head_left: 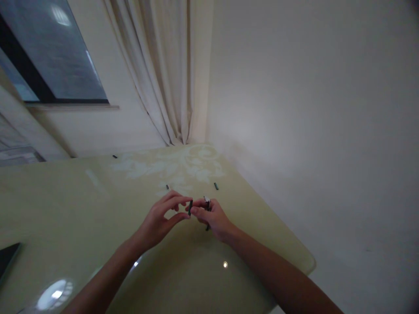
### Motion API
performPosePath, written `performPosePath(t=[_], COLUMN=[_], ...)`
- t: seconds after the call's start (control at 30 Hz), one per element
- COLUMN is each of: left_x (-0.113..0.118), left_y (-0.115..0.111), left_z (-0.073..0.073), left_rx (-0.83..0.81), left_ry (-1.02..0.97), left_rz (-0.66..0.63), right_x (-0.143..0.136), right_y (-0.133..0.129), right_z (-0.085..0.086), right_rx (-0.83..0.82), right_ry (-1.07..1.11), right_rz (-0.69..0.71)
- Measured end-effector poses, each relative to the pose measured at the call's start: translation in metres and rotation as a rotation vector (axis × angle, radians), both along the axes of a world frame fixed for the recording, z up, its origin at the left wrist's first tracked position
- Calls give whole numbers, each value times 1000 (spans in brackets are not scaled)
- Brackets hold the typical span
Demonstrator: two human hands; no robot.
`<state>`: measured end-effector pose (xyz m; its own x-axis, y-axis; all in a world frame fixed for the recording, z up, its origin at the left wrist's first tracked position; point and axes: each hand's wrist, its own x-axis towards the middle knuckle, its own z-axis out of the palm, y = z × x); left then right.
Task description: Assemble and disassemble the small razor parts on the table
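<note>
Near the middle of the table, my left hand [163, 218] pinches a small dark strip [190, 207] upright between thumb and fingertips. My right hand [211, 216] meets it from the right, its thumb and finger touching the same strip. A second item, dark with a pale top [207, 201], sits in my right hand between the fingers, its lower end poking out beneath. Just beyond the hands, a small dark piece [167, 187] lies on the table at left and another dark strip [216, 186] at right.
The glossy yellow-green table [65, 205] reaches the wall at right. Another small dark piece [115, 156] lies by its far edge. A dark flat object [9, 257] is at the left edge. Curtains [163, 65] hang behind, beside a window [65, 48].
</note>
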<state>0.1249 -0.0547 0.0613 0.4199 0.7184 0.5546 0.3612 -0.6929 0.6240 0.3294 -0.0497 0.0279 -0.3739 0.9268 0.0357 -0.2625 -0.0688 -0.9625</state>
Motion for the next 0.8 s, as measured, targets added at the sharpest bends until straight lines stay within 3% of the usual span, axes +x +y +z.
performPosePath(t=[0.13, 0.23, 0.3, 0.4, 0.53, 0.67, 0.8], left_x=[2, 3, 4, 7, 10, 11, 6], left_y=[-3, -4, -4, -6, -8, -9, -6], left_z=[-4, -1, 4, 10, 10, 7, 6], left_rx=[-77, -262, -476, -756, -886, -899, -819], left_ry=[-30, -81, -118, -121, -98, -128, -216], left_rz=[15, 6, 14, 27, 10, 44, 89], right_x=[0, 3, 5, 11, 16, 18, 20], right_y=[-3, -3, -4, -6, -7, -7, -6], right_z=[2, 6, 9, 13, 13, 13, 18], right_rx=[34, 125, 262, 593, 842, 871, 674], right_ry=[14, -58, -181, -399, -563, -616, -505], right_rz=[-55, -104, -145, -227, -234, -198, -138])
